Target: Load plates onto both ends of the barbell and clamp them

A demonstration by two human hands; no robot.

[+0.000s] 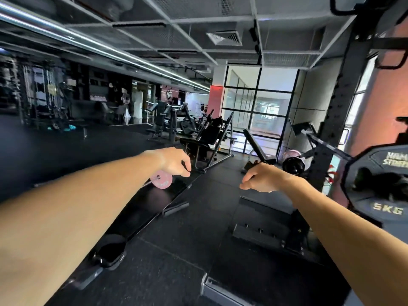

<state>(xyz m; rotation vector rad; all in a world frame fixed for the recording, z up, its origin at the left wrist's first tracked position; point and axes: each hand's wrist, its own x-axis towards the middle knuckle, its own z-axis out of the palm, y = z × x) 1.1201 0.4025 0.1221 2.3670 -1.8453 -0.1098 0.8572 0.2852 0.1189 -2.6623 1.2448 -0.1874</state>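
The left hand (174, 163) pinched a small pink plate (161, 179); the right hand (262, 176) was closed on a black clamp (254, 165), which needed squaring to the sleeve.

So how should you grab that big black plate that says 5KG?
The black 5KG plate hangs upright at the far right, its flat face towards the camera, with flat-sided edges. Probably best to take it by the rim with both hands, one on each side, coming straight at the face. The right hand is nearer. Part of the plate is cut off by the frame.
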